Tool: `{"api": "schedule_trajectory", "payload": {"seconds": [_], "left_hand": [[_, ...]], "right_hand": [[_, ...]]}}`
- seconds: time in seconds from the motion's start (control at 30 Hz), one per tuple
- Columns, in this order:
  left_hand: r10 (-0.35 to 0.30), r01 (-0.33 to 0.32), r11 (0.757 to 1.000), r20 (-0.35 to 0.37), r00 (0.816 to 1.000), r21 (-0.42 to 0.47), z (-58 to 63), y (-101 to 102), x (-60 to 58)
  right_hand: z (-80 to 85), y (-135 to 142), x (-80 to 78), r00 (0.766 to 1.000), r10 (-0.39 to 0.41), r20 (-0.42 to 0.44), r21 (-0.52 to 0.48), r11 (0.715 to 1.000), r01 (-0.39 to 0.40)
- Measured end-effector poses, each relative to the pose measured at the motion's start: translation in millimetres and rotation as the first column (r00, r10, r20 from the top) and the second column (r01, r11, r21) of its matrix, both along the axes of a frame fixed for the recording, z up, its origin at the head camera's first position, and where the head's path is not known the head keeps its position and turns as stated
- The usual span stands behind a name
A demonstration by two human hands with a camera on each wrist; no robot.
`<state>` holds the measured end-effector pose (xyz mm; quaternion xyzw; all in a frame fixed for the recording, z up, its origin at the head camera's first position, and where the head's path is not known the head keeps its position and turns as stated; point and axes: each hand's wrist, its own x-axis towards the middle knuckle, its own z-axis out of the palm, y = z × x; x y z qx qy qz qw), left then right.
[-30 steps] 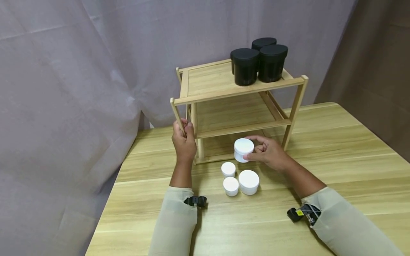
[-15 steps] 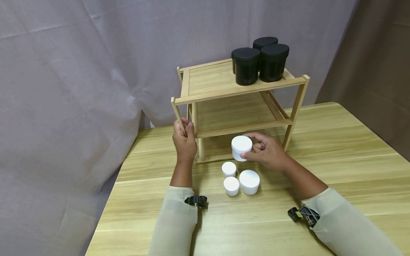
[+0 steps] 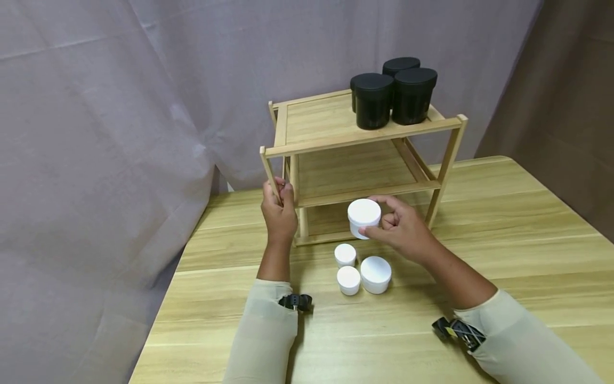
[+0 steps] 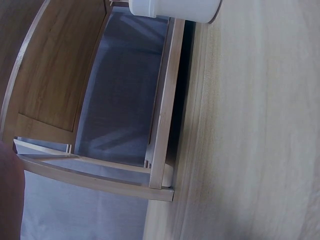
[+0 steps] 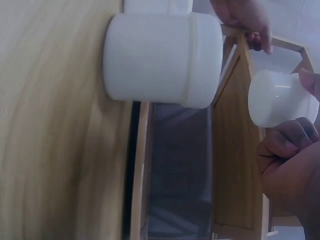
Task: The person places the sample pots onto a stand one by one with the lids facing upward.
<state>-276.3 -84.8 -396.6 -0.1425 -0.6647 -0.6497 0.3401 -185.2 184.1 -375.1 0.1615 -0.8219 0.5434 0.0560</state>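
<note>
A: Which changes are recorded against one second ago, largest item first?

B: On the wood-grain table (image 3: 206,330), no shift of the three-tier wooden rack (image 3: 316,121) is noted; its left front post (image 3: 269,170) is gripped by the left hand (image 3: 282,216). Four lidded black canisters (image 3: 374,104), one mostly hidden, are left undisturbed on the top tier. The large lidded white jar (image 3: 364,220), pinched by the right hand (image 3: 405,229) between thumb and fingers, is found slightly higher, held in the air before the rack's lower part. A second large white jar (image 3: 376,275) and two small white jars (image 3: 345,255) are left grouped on the table.

A: What is implied for the work?

B: The held jar is judged to be in mid-carry, with the rack probably steadied by the left hand.

A: What is added by the wrist views?

B: In the right one, the held jar is shown from lower down, with folded fingers beside it. In the left one, a dark strip (image 4: 182,75) is revealed beneath the lowest rail (image 4: 167,110), undiscerned from the head; the left hand is barely caught, so its grip cannot be read there.
</note>
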Motion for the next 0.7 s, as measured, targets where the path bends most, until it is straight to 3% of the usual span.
{"api": "schedule_trajectory", "payload": {"seconds": [0.27,0.7], "left_hand": [[-0.004,0.004,1.0,0.0,1.0,-0.003,-3.8,0.1,-1.6],[0.017,-0.017,1.0,-0.005,1.0,-0.006,-3.6,-1.5,-0.7]], "right_hand": [[10.8,-2.0,8.0,1.0,-0.014,-0.008,-0.037,0.999,0.013],[28.7,4.0,7.9,0.982,0.004,-0.187,-0.001,1.0,-0.004]]}}
